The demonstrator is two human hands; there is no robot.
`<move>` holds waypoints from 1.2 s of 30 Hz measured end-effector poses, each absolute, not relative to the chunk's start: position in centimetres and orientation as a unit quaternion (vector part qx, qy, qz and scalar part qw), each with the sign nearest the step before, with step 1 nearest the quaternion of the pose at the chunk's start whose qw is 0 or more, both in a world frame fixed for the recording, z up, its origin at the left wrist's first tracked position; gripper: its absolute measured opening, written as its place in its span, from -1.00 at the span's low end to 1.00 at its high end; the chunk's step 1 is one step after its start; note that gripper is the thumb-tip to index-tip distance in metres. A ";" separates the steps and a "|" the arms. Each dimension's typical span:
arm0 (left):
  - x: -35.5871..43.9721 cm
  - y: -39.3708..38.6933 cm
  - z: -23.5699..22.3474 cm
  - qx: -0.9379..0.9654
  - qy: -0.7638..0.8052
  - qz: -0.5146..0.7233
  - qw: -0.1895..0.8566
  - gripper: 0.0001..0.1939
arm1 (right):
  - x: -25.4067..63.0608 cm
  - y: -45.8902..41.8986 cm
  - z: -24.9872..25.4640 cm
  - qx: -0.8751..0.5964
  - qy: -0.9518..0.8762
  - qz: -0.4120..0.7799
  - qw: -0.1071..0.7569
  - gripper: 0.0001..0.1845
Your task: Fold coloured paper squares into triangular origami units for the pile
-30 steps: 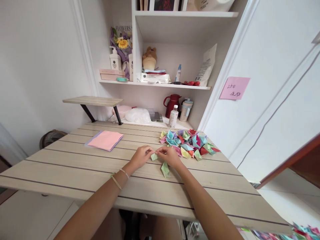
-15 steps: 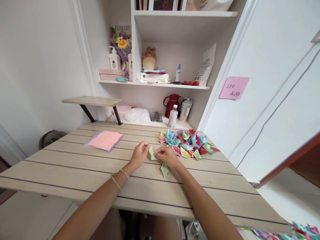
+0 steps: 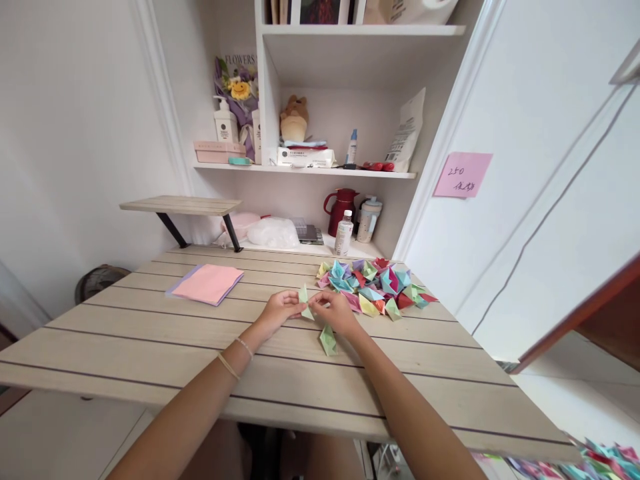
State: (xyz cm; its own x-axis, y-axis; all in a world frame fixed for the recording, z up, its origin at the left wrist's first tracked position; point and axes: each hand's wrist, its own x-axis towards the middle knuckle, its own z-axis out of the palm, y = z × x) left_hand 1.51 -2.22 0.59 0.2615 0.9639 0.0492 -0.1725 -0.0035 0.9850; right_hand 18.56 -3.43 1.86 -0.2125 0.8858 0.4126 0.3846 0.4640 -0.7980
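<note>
My left hand (image 3: 278,311) and my right hand (image 3: 334,311) meet over the wooden table (image 3: 150,347), both pinching a small light-green folded paper piece (image 3: 305,301) that stands up between the fingertips. A second green folded piece (image 3: 328,340) lies on the table just under my right wrist. A pile of folded paper pieces in several colours (image 3: 376,287) sits close behind my right hand. A stack of pink paper sheets (image 3: 207,283) lies to the left of my left hand.
A raised wooden shelf (image 3: 180,205) stands at the table's back left. Behind the table are a red jug (image 3: 342,208), a water bottle (image 3: 343,234), a cup and a plastic bag. A pink note (image 3: 462,175) hangs on the wall at right. More coloured pieces (image 3: 605,460) show at the bottom right.
The green piece has been turned from lying flat between my fingers to standing upright. Both hands stayed in the same spot on the table.
</note>
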 end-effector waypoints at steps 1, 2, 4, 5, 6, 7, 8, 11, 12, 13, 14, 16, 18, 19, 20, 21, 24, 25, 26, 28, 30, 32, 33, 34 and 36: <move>1.4 -2.2 0.5 0.524 0.381 0.477 0.594 -0.67 | 18.5 -3.6 1.9 -0.436 -0.732 0.271 0.448 -0.85; 1.4 -2.1 0.4 0.523 0.384 0.478 0.592 -0.67 | 18.4 -3.7 1.9 -0.436 -0.736 0.264 0.445 -0.86; 1.3 -2.1 0.4 0.518 0.389 0.483 0.588 -0.66 | 18.2 -3.8 1.9 -0.433 -0.744 0.254 0.441 -0.86; 1.2 -2.1 0.4 0.514 0.391 0.486 0.588 -0.65 | 18.2 -3.8 1.9 -0.431 -0.746 0.251 0.442 -0.85; 1.2 -2.1 0.5 0.509 0.391 0.490 0.590 -0.65 | 18.1 -3.7 1.9 -0.427 -0.744 0.251 0.448 -0.84; 1.1 -2.0 0.6 0.502 0.389 0.496 0.593 -0.66 | 18.1 -3.7 1.9 -0.424 -0.740 0.251 0.458 -0.83; 1.1 -2.0 0.6 0.491 0.384 0.504 0.598 -0.66 | 18.1 -3.7 1.9 -0.422 -0.733 0.253 0.469 -0.82; 1.0 -1.9 0.8 0.449 0.356 0.539 0.617 -0.65 | 18.2 -3.6 2.0 -0.412 -0.719 0.259 0.496 -0.74; 1.0 -1.8 0.8 0.436 0.344 0.550 0.624 -0.63 | 18.3 -3.6 2.0 -0.409 -0.721 0.257 0.496 -0.72; 0.9 -1.8 0.8 0.426 0.334 0.558 0.629 -0.62 | 18.3 -3.6 2.1 -0.408 -0.726 0.252 0.493 -0.72; 0.9 -1.7 0.8 0.421 0.325 0.561 0.634 -0.62 | 18.4 -3.7 2.2 -0.407 -0.733 0.245 0.487 -0.73; 0.8 -1.7 0.8 0.424 0.314 0.558 0.640 -0.62 | 18.4 -3.8 2.3 -0.405 -0.751 0.224 0.471 -0.76; 0.8 -1.8 0.8 0.433 0.308 0.548 0.646 -0.61 | 18.5 -4.0 2.4 -0.403 -0.769 0.198 0.454 -0.81; 0.9 -1.8 0.8 0.436 0.305 0.544 0.649 -0.61 | 18.5 -4.1 2.5 -0.402 -0.777 0.184 0.447 -0.82; 0.9 -1.8 0.8 0.437 0.303 0.540 0.652 -0.61 | 18.5 -4.2 2.5 -0.403 -0.783 0.172 0.441 -0.83; 0.9 -1.7 0.8 0.437 0.301 0.539 0.654 -0.61 | 18.5 -4.2 2.5 -0.405 -0.788 0.160 0.435 -0.82; 0.9 -1.6 0.8 0.433 0.302 0.538 0.657 -0.60 | 18.6 -4.4 2.6 -0.415 -0.800 0.132 0.413 -0.74; 0.8 -1.6 0.7 0.433 0.303 0.538 0.657 -0.59 | 18.6 -4.5 2.7 -0.417 -0.804 0.122 0.405 -0.71; 0.8 -1.6 0.7 0.435 0.304 0.535 0.657 -0.59 | 18.5 -4.6 2.7 -0.420 -0.808 0.112 0.399 -0.69; 0.8 -1.6 0.7 0.443 0.303 0.526 0.660 -0.59 | 18.4 -4.8 2.7 -0.430 -0.806 0.091 0.396 -0.69; 1.0 -1.8 0.6 0.456 0.304 0.514 0.660 -0.58 | 18.1 -4.9 2.6 -0.447 -0.797 0.071 0.401 -0.73; 1.2 -2.0 0.6 0.474 0.308 0.504 0.653 -0.58 | 17.8 -5.0 2.4 -0.458 -0.791 0.054 0.402 -0.78; 1.3 -2.1 0.5 0.486 0.313 0.500 0.645 -0.58 | 17.8 -4.9 2.3 -0.462 -0.789 0.047 0.402 -0.80; 1.4 -2.2 0.6 0.503 0.319 0.494 0.634 -0.58 | 17.8 -4.8 2.3 -0.466 -0.786 0.040 0.404 -0.80; 1.2 -2.3 0.8 0.559 0.345 0.481 0.581 -0.61 | 18.2 -4.5 2.3 -0.481 -0.771 0.024 0.418 -0.80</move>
